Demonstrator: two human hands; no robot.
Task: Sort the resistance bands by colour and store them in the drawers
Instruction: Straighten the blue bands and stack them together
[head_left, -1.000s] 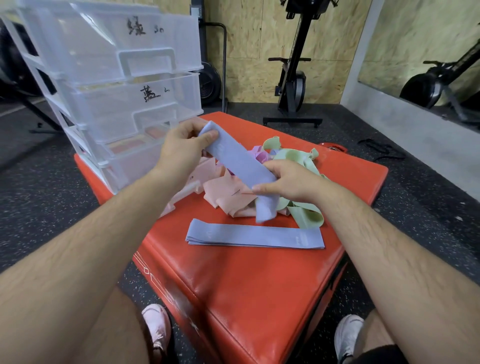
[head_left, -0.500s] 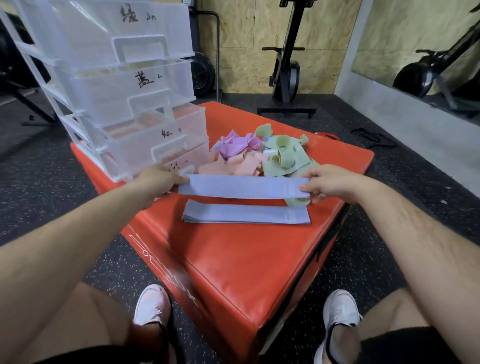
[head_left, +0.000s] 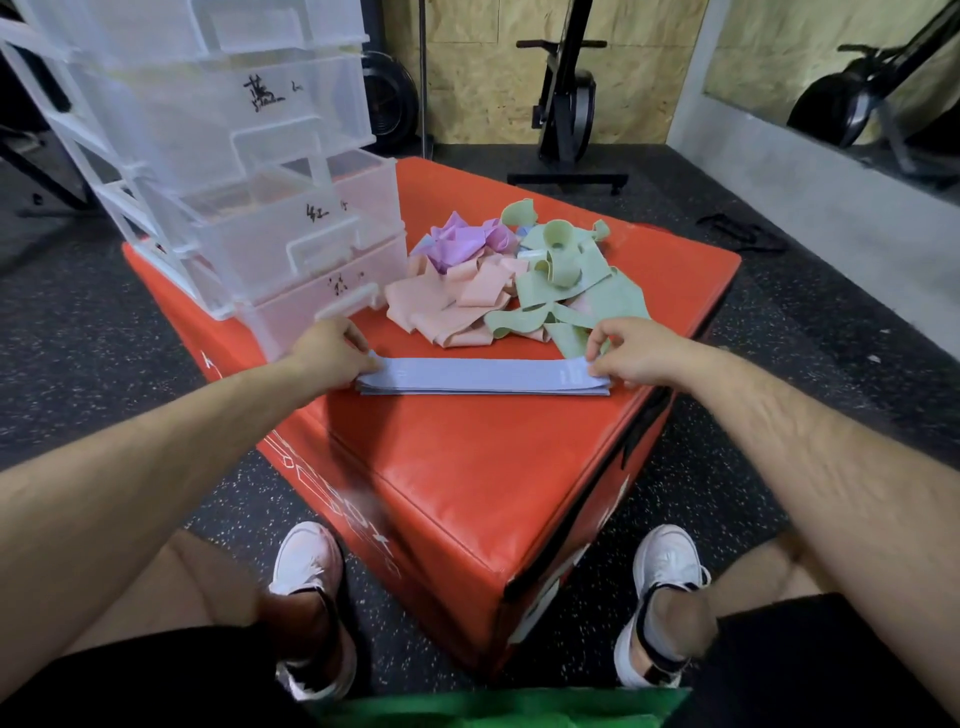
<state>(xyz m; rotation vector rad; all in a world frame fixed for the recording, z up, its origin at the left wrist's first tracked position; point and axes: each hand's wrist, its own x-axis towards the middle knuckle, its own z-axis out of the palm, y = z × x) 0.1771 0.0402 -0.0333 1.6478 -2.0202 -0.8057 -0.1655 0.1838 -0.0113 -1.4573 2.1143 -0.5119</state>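
Three loose heaps, pink bands, green bands and purple bands, crowd just behind, with the drawer unit tight beside the left hand. Bare red box top lies open toward the near corner. Blue bands lie stacked flat between both hands. The left hand's grip pinches one end and the right hand clamps its grip on the other, near the box's right edge.

Soft, fairly bright indoor light falls from above, without hard shadows; only a thin dark edge lies under the blue bands at centre frame. The top of the red box has a dull sheen, and the clear drawers at upper left show pale glints. The centre is sharp, while the box's near printed side is smeared. Wide-angle distortion stretches the left forearm and right forearm toward the lower corners.
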